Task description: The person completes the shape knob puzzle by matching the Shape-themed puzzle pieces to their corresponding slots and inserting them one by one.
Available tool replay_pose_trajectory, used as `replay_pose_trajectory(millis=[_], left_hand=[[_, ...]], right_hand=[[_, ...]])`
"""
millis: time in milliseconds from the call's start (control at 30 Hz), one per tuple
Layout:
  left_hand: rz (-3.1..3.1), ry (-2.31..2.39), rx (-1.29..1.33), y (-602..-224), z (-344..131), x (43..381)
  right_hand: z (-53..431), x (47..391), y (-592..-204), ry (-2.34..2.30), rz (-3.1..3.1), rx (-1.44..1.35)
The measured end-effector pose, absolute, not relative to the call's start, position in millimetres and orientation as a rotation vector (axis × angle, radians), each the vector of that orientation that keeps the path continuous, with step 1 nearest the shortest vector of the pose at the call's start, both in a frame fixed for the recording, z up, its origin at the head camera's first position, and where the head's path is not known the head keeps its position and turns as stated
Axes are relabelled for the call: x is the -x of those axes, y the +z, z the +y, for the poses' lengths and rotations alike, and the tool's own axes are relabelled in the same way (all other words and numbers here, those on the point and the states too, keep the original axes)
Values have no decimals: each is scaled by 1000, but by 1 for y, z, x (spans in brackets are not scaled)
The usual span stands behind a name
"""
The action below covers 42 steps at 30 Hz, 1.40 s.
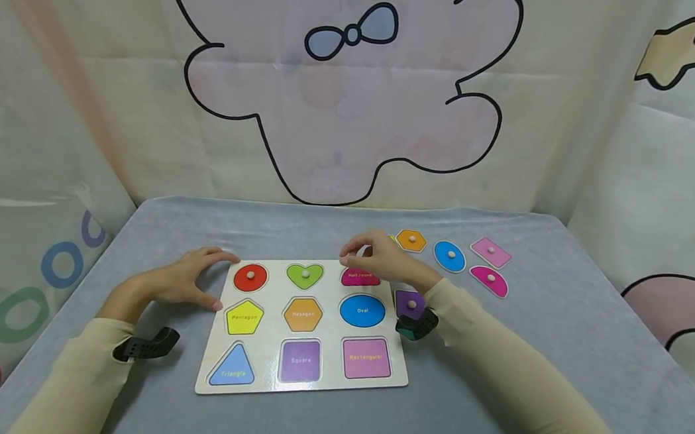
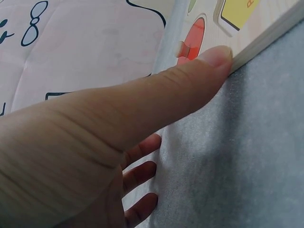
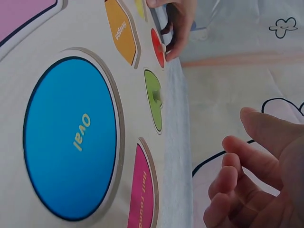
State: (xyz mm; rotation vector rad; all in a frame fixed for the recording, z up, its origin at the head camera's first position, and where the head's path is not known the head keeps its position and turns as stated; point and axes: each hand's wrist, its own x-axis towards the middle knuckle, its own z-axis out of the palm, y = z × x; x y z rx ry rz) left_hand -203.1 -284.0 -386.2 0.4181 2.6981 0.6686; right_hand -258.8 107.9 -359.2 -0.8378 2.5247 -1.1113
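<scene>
A wooden shape puzzle board point(image 1: 271, 328) lies on the table, its slots printed with names. The red circle piece point(image 1: 250, 277) and green heart piece point(image 1: 304, 277) sit in its far row, each with a knob. My left hand point(image 1: 179, 276) spreads along the board's left side, with the thumb point(image 2: 216, 59) on the edge near the red circle and the fingertips by the far corner. Over the far right corner, near the half-round slot point(image 3: 141, 190), hovers my right hand point(image 1: 375, 255). Its fingers point(image 3: 251, 156) are loosely bent with nothing between them.
Right of the board lie loose knobbed pieces: an orange hexagon point(image 1: 412, 240), blue oval point(image 1: 449, 256), pink rectangle point(image 1: 491, 252), magenta half round point(image 1: 489, 281) and purple square point(image 1: 409, 304). The right hand partly hides a yellow-green piece point(image 1: 391, 237). A printed curtain point(image 1: 354, 111) hangs behind the table.
</scene>
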Motion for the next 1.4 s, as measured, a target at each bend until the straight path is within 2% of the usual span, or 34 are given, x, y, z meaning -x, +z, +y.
replay_pose_trajectory(millis=[800, 1167, 1400], left_hand=[[2689, 682, -476, -386, -283, 203], [2693, 675, -481, -388, -284, 203], [2689, 687, -481, -387, -284, 203]], right_hand=[[198, 237, -351, -1164, 2684, 708], [242, 232, -345, -1177, 2714, 543], [270, 239, -349, -1197, 2784, 550]])
